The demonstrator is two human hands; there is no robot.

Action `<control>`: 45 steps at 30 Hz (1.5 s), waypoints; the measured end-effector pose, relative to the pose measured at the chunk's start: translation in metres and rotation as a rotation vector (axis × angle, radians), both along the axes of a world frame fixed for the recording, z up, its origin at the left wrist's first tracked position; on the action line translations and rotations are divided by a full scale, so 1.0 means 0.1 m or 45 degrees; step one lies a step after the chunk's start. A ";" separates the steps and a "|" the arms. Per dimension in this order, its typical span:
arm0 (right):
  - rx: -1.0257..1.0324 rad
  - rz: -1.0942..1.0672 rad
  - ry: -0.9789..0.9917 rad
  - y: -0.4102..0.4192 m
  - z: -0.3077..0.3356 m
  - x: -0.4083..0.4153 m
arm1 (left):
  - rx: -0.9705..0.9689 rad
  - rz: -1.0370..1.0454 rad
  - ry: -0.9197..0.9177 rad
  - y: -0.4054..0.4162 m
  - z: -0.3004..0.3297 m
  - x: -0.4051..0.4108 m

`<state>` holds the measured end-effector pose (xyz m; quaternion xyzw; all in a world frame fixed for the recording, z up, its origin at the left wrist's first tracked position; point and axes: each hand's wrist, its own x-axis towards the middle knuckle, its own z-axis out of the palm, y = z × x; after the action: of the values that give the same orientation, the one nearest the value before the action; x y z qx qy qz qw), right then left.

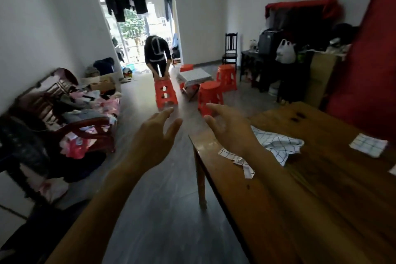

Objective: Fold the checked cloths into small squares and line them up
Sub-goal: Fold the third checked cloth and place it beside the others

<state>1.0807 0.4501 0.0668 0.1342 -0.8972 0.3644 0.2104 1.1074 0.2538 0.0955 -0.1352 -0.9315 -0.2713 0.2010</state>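
1. Two bare hands reach forward in the centre of the frame, held apart from each other. The left hand [157, 133] has its fingers straight and spread and holds nothing; it is over the floor, left of the table.
2. The right hand [228, 127] is likewise spread with relaxed fingers and holds nothing; it is above the near left corner of the wooden table [321, 188], which fills the lower right of the frame.
3. Checked cloths on the table: one unfolded cloth [276, 146] lies crumpled just right of the right wrist, with a loose flap running toward the lower centre under the forearm.
4. One folded square [368, 144] lies at the right of the frame, well apart from the crumpled cloth. A white corner at the far right edge may be another; the frame cuts it off, so its kind cannot be told.
5. Four orange plastic stools [165, 96] stand on the floor in the upper centre, around one small low table [195, 76].
6. One other person [157, 53] bends over the nearest left stool with both hands on it.
7. One dark chair [230, 51] stands against the back wall.
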 end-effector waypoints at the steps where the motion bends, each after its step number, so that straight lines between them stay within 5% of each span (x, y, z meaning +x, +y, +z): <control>1: -0.012 -0.030 -0.011 0.09 -0.02 -0.15 | -0.014 -0.024 0.005 0.05 0.00 -0.22; 16: -0.057 -0.585 -0.276 1.16 -0.76 -1.34 | 0.042 -0.566 -0.225 1.18 -0.80 -2.50; 31: -0.159 -1.040 -0.713 1.18 -1.76 -2.50 | -0.156 -1.120 -0.532 1.84 -2.11 -4.41; 45: -0.198 -0.970 -1.044 1.26 -2.84 -2.85 | -0.522 -1.154 -0.909 2.00 -3.41 -4.57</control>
<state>0.7955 0.5759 -0.2172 -0.3677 -0.8610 0.3501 -0.0296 0.6500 0.4534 -0.2454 -0.4548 -0.8243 -0.1737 -0.2889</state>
